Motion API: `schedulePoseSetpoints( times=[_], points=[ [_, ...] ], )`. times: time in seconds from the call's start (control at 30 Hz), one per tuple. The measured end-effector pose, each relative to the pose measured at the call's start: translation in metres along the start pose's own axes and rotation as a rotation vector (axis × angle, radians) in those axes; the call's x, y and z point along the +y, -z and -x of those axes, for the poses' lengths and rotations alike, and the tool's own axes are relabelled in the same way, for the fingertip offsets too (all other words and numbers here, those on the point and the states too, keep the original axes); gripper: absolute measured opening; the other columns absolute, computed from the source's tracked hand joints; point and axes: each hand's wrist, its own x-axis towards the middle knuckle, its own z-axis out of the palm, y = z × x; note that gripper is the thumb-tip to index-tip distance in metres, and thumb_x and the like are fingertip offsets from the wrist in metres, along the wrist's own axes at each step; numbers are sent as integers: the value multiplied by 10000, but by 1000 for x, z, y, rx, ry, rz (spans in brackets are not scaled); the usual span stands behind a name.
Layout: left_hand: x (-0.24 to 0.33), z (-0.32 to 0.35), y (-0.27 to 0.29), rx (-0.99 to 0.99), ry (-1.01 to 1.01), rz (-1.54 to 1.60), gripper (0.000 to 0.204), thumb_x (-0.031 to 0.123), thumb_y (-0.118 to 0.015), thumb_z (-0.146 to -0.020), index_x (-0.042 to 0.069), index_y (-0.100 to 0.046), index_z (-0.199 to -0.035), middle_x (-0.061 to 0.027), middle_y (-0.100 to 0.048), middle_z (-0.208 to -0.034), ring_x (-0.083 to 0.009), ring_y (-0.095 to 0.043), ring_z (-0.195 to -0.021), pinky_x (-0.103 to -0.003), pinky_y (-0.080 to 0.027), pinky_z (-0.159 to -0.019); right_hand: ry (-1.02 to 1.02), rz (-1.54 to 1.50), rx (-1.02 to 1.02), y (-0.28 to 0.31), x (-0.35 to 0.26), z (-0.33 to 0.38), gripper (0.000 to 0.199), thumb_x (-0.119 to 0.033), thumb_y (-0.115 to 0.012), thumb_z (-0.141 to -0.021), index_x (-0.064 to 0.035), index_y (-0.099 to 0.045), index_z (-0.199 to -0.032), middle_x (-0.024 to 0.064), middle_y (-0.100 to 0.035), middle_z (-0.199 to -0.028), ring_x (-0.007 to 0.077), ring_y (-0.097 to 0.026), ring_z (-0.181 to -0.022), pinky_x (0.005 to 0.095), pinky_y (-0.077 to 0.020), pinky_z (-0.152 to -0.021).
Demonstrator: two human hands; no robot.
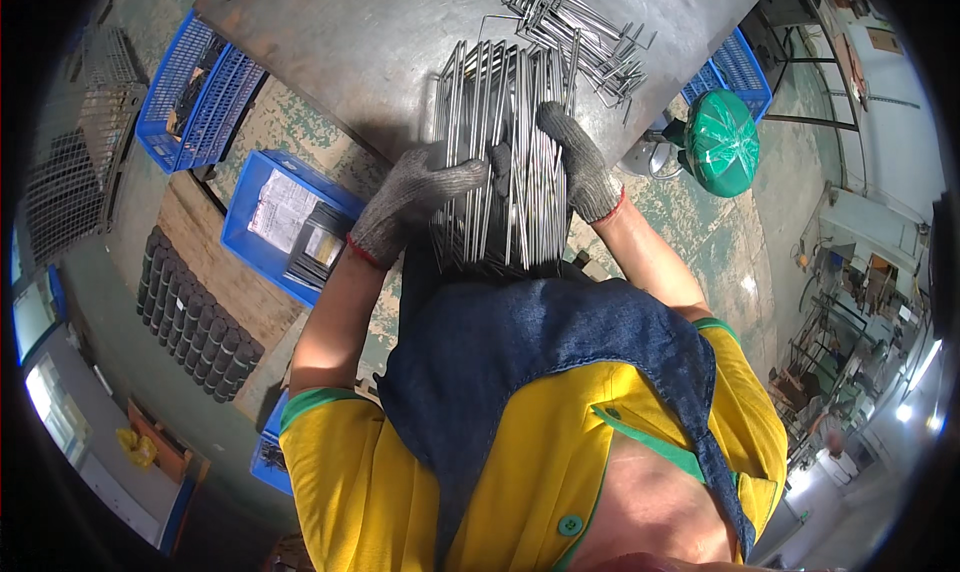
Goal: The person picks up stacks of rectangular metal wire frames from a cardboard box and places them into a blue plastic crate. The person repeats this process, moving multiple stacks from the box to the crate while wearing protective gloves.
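Observation:
A thick bundle of bent metal wire frames (520, 212) stands between my two gloved hands, partly over the near edge of the metal table. My left hand (415, 197), in a grey knitted glove, grips the bundle's left side with its fingers reaching in among the wires. On the right side my right hand (578, 162), gloved alike, presses against the outer wires, its fingers partly hidden behind them. Beyond the bundle a loose pile of similar bent wire pieces (590, 42) lies on the table.
The metal table (350, 42) spreads ahead. Blue crates (235, 237) stand on the floor to the left, one holding paper and dark frames. Rows of dark cylinders (195, 317) lie farther left. A green-covered stool (722, 144) and another blue crate (745, 72) are at right.

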Motion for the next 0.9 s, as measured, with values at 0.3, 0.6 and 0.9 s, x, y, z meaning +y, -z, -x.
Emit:
schedulePoseSetpoints(
  times=[0.3, 0.6, 0.9],
  points=[
    [4, 0, -10, 33, -70, -25, 363, 278, -617, -799, 11, -605, -1045, -50, -619, -863, -121, -559, -741, -271, -469, -710, 14, 23, 16, -15, -3, 9, 332, -268, -495, -901, -6, -546, -1099, 160, -622, -977, 264, -635, -831, 411, -551, -732],
    [-23, -9, 4, -69, -469, -421, 233, 81, -547, -797, 65, -590, -1025, -114, -603, -909, -248, -583, -809, -331, -483, -703, 112, 223, 23, 46, 7, -24, 337, -276, -504, -896, -3, -553, -1086, 166, -622, -957, 274, -629, -832, 415, -546, -735],
    [-7, -4, 6, -59, -365, -484, 236, 53, -507, -800, 52, -586, -1023, -145, -595, -958, -283, -582, -845, -346, -475, -750, 114, 215, -3, 41, 9, -24, 363, -296, -505, -892, 10, -550, -1082, 187, -617, -953, 305, -626, -822, 436, -540, -734]
  ],
)
